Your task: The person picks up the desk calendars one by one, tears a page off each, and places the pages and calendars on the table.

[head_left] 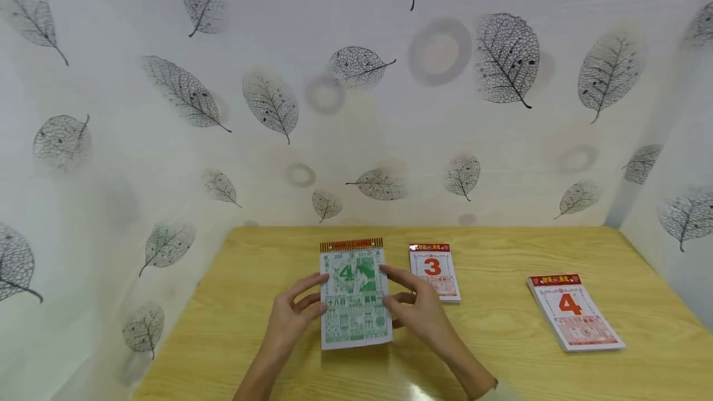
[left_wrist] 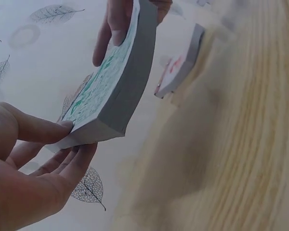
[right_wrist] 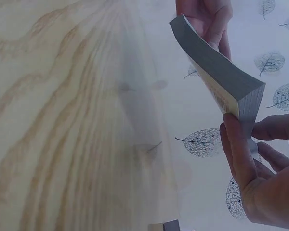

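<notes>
A thick tear-off calendar pad [head_left: 354, 296] with a green page showing "4" is held up off the wooden table [head_left: 501, 333] between both hands. My left hand [head_left: 294, 313] grips its left edge, thumb on the face and fingers behind, as the left wrist view shows on the pad [left_wrist: 116, 82]. My right hand [head_left: 418, 305] grips the right edge the same way. In the right wrist view the pad [right_wrist: 216, 70] looks slightly bent, its grey page edges showing.
Two more calendar pads lie flat on the table: one with a red "3" [head_left: 435, 271] just right of my hands, one with a red "4" [head_left: 575, 311] farther right. Leaf-patterned walls [head_left: 356, 110] close in the table at the back and both sides.
</notes>
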Demonstrator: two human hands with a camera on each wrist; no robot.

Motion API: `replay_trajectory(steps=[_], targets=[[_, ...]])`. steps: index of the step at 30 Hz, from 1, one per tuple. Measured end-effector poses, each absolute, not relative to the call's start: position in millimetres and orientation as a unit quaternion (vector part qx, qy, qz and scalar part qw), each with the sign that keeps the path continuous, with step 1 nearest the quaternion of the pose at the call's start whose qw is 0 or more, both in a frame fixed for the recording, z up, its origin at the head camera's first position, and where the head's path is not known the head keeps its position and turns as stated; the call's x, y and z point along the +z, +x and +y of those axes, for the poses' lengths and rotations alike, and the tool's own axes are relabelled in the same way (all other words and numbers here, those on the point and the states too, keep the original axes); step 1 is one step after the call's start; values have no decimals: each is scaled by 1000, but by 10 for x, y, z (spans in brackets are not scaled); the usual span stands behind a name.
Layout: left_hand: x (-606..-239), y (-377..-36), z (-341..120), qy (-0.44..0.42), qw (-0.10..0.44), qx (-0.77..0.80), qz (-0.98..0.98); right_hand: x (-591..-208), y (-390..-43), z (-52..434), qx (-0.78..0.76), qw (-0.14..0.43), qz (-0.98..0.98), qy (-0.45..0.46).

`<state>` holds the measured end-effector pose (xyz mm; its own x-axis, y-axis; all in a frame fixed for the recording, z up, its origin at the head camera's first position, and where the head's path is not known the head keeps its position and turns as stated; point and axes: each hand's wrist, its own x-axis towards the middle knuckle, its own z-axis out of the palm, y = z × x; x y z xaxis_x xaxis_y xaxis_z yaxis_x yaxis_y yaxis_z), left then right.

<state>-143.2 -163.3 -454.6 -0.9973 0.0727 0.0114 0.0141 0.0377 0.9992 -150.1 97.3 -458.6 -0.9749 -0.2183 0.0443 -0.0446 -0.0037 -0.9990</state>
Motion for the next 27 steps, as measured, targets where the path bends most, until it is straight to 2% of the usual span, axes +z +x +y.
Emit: replay_trajectory(steps=[27], targets=[[-4330,-1512,-1496,79,76,713,692,-4391,-1518,1274,-692,29,707,-143]])
